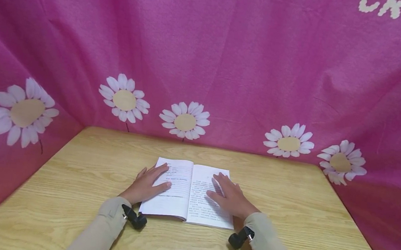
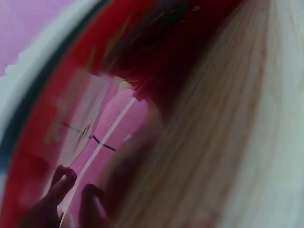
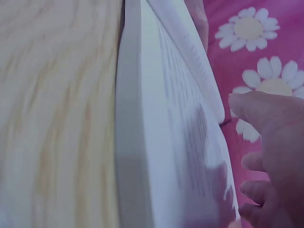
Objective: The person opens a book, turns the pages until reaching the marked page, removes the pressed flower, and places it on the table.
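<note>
Pink cloth (image 1: 250,57) printed with white daisies (image 1: 288,144) hangs along the far, left and right edges of a wooden table (image 1: 281,189). Spread with its printed pages up, a book (image 1: 189,198) lies near the middle of the table, well in from the left and right edges and apart from the far one. Its red cover (image 2: 42,133) shows beneath in the left wrist view. On the left page rests the left hand (image 1: 148,184), fingers extended, thumb apart. Over the right page is the right hand (image 1: 232,197), fingers loosely spread, gripping nothing; whether they touch paper I cannot tell. Both sleeves (image 1: 272,244) are beige.
</note>
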Demonstrator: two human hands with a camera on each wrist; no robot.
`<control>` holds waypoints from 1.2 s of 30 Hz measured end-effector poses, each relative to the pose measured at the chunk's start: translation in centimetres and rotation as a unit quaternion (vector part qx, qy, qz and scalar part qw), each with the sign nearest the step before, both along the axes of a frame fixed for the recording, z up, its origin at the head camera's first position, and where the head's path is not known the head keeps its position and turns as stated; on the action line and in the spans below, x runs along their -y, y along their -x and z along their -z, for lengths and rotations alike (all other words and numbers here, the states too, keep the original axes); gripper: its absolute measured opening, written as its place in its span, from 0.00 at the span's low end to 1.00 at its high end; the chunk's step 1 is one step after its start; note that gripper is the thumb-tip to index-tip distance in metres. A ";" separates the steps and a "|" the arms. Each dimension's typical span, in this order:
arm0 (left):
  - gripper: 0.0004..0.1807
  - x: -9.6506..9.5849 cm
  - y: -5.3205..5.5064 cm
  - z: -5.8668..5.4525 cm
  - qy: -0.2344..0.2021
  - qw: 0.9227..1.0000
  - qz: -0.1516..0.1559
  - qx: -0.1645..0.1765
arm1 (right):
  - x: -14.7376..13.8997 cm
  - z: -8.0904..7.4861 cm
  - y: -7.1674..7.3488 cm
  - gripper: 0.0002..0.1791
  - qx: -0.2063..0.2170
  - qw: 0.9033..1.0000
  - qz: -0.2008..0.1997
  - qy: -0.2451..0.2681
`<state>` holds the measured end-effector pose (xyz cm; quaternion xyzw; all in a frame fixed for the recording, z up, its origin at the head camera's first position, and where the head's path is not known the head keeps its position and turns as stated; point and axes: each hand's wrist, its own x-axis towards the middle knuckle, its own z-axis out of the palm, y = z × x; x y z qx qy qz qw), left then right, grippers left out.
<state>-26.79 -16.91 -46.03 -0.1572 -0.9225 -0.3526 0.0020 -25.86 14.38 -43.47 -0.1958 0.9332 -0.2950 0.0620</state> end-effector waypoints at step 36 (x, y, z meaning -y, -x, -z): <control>0.36 0.0 -0.2 0.3 0.067 0.997 0.028 -0.018 | -2.6 0.7 0.9 0.61 0.023 0.998 0.034 -0.049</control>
